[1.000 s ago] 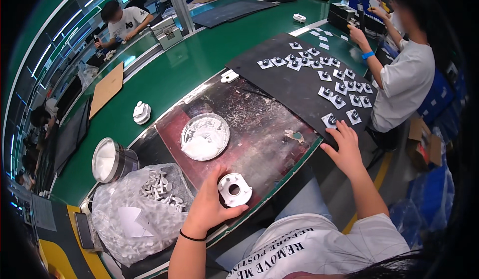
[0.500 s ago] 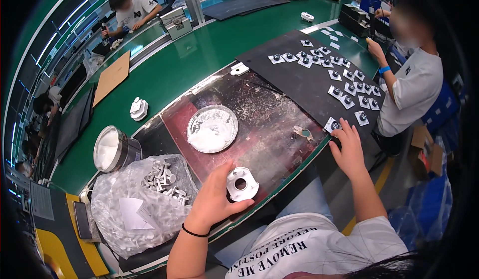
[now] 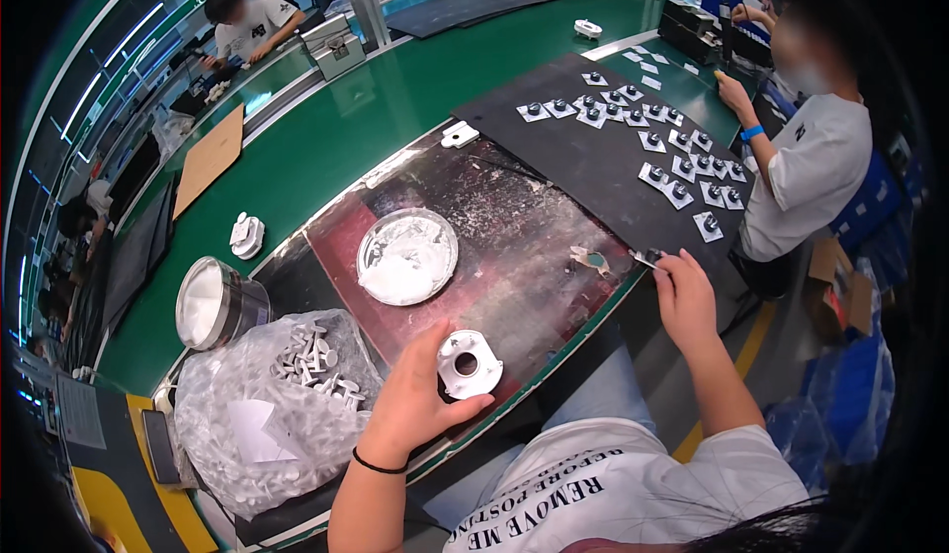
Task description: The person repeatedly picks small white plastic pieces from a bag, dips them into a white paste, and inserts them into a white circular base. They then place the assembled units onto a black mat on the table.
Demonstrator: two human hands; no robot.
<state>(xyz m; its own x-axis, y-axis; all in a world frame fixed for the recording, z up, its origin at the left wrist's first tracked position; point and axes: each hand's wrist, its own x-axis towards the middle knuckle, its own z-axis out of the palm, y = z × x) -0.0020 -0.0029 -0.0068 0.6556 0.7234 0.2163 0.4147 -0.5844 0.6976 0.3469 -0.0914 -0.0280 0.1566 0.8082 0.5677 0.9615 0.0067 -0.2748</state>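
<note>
A white plastic housing [image 3: 483, 346] with a round hole through its middle sits at the table's near edge. My left hand [image 3: 407, 397] curls around it, thumb along the near side and fingers along the left. To the right, by the corner of the black mat [image 3: 563, 155], my right hand [image 3: 689, 299] pinches a small flat plate with a dark knob [image 3: 649, 257], seen nearly edge-on. Several similar white plates with dark round knobs [image 3: 708, 225] lie spread across that mat. Beyond the housing stands a round dish of white paste [image 3: 407, 281].
At the left are a clear bag of white pin-like parts [image 3: 232, 375] and a tub of white material [image 3: 205, 306]. White fittings [image 3: 247, 236] rest on the green table [image 3: 326, 148]. A co-worker [image 3: 816, 158] sits at the right; a cardboard sheet [image 3: 210, 161] lies far left.
My right hand has closed on the plate with the dark knob and picked it up from the mat's near corner. My left hand stays around the housing. The whole view has shifted slightly.
</note>
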